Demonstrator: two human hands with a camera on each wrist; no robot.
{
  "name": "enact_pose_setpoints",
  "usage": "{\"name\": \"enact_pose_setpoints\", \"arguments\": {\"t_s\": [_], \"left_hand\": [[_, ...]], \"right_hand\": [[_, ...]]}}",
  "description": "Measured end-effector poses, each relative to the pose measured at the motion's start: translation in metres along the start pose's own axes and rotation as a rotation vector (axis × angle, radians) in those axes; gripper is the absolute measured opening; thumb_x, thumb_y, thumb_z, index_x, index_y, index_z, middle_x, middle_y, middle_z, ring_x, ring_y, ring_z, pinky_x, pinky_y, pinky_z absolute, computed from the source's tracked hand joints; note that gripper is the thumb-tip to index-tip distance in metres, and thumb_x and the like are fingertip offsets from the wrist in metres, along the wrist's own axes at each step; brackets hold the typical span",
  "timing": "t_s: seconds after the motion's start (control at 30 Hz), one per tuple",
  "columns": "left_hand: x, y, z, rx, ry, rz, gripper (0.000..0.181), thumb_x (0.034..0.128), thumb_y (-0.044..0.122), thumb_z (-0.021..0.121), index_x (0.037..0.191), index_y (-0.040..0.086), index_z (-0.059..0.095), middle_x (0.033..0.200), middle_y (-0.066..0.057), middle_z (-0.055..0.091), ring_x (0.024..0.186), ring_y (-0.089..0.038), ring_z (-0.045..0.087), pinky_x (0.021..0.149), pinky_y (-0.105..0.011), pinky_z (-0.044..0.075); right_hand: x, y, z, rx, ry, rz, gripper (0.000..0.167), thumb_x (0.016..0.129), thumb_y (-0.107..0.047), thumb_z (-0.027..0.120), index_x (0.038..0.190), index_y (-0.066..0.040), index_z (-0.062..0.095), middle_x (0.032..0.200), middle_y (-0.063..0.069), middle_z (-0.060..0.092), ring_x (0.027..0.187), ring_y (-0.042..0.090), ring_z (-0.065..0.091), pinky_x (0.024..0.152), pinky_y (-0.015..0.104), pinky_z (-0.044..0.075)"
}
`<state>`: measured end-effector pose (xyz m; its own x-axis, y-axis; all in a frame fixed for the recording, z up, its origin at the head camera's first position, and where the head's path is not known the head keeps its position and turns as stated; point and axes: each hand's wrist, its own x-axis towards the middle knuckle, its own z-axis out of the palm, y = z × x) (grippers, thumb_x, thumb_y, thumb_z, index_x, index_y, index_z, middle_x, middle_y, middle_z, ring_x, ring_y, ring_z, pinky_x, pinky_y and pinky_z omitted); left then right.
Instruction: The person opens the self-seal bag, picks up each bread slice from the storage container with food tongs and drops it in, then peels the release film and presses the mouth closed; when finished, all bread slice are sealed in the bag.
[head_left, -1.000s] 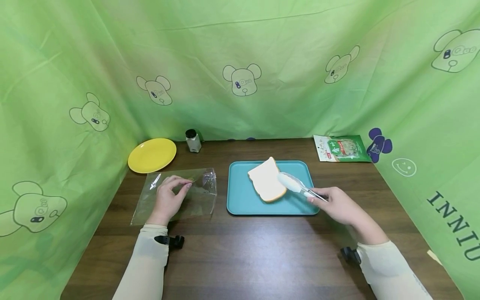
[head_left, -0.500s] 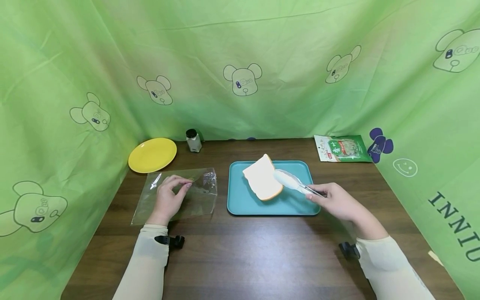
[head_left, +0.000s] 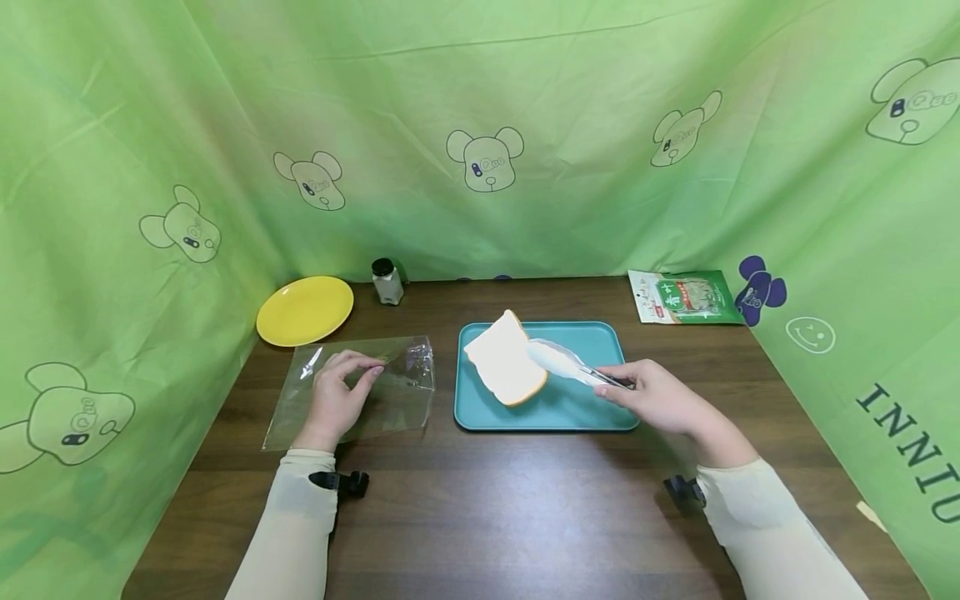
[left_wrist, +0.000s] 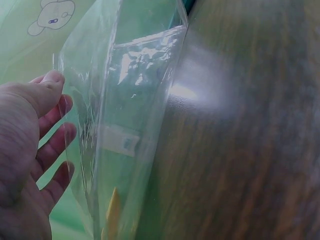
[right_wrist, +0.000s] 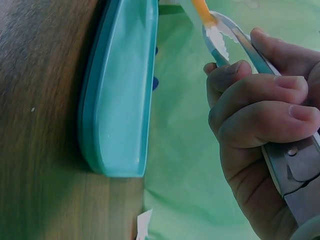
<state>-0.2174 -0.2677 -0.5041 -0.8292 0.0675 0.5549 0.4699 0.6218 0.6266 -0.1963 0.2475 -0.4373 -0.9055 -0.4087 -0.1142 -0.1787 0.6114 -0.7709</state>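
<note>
Farthest left, beyond and to the left of the rectangular turquoise tray [head_left: 588, 410], you have a round, glossy yellow plate [head_left: 304, 312] lying on the dark wood-grain table [head_left: 487, 508]. Just left of the tray, apart from its rim, is a clear, shiny plastic bag [head_left: 401, 408], spread out with its near-left corner toward you. Your left hand [head_left: 337, 396] pinches the bag's film between thumb and forefinger, and the left wrist view shows your other fingers loosely bent and spread beside that edge. A small clear jar [head_left: 387, 287] with a black lid and pale contents stands upright beyond the tray's left side. Over the left half of the tray, you have a white bread slice [head_left: 505, 362] with an orange-brown crust, held by its right side in the tips of the silver metal tongs [head_left: 558, 362] with whitish translucent ends. Your right hand [head_left: 663, 398], at the tray's right side, has its fingers wrapped around the tongs. Beyond the tray's right corner lies a flat green-and-white packet [head_left: 686, 297] with a red label, near the green curtain [head_left: 405, 100] printed with cartoon animal heads.
</note>
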Motion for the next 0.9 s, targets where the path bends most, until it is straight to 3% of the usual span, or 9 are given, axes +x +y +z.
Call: {"name": "enact_pose_setpoints", "arguments": {"t_s": [0.3, 0.53, 0.9], "left_hand": [[0.000, -0.001, 0.000, -0.007, -0.005, 0.003, 0.009, 0.0960, 0.015, 0.079, 0.104, 0.018, 0.082, 0.099, 0.009, 0.070, 0.102, -0.016, 0.061, 0.088, -0.036, 0.046], [-0.001, -0.001, 0.000, -0.001, -0.003, 0.004, 0.010, 0.0960, 0.015, 0.079, 0.104, 0.019, 0.082, 0.100, 0.008, 0.070, 0.103, -0.017, 0.061, 0.088, -0.038, 0.046], [0.000, 0.000, 0.000, -0.003, -0.012, 0.001, 0.011, 0.0952, 0.014, 0.080, 0.104, 0.019, 0.082, 0.100, 0.008, 0.070, 0.103, -0.017, 0.061, 0.089, -0.038, 0.046]], "right_hand": [[0.010, -0.007, 0.003, 0.032, -0.050, 0.003, 0.055, 0.101, -0.040, 0.071, 0.144, -0.006, 0.063, 0.052, -0.009, 0.032, 0.042, 0.008, 0.024, 0.040, 0.024, 0.024], [0.020, -0.012, 0.011, 0.058, -0.083, -0.048, 0.056, 0.101, -0.038, 0.071, 0.143, -0.002, 0.063, 0.051, -0.009, 0.032, 0.042, 0.007, 0.024, 0.040, 0.024, 0.023], [0.035, -0.027, 0.023, 0.093, -0.135, -0.076, 0.050, 0.102, -0.033, 0.071, 0.142, -0.004, 0.065, 0.052, -0.010, 0.032, 0.043, 0.007, 0.026, 0.041, 0.022, 0.024]]}}
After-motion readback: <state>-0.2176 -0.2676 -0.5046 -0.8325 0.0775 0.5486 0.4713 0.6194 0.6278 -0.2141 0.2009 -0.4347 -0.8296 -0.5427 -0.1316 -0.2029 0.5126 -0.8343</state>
